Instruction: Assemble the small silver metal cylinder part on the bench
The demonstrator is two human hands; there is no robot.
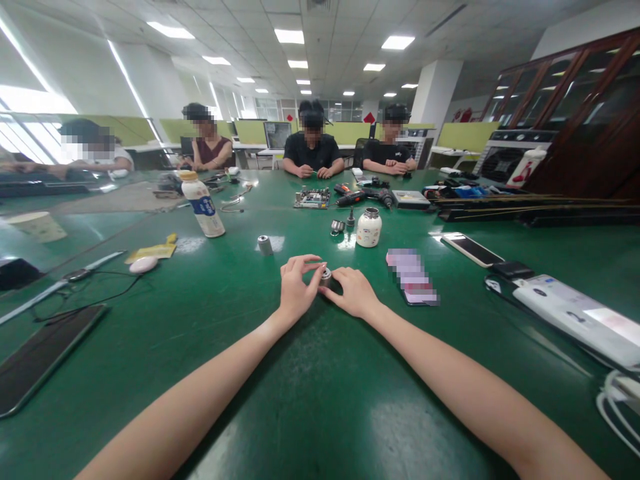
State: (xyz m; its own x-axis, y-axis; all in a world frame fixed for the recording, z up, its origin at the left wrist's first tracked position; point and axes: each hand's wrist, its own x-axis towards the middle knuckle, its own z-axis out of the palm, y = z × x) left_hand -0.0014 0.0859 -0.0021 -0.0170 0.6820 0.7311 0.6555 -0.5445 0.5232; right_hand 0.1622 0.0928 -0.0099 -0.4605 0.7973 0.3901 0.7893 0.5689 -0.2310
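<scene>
My left hand and my right hand meet over the green table, both pinching a small silver cylindrical part. Left fingers curl over its top; right fingers close on its side. Another small silver cylinder lies a little beyond to the left. A white jar stands beyond to the right, with a small metal piece next to it.
A white bottle stands far left. A phone, a white power bank, a dark tablet, a mouse, a circuit board and a drill lie around. Several people sit at the far side.
</scene>
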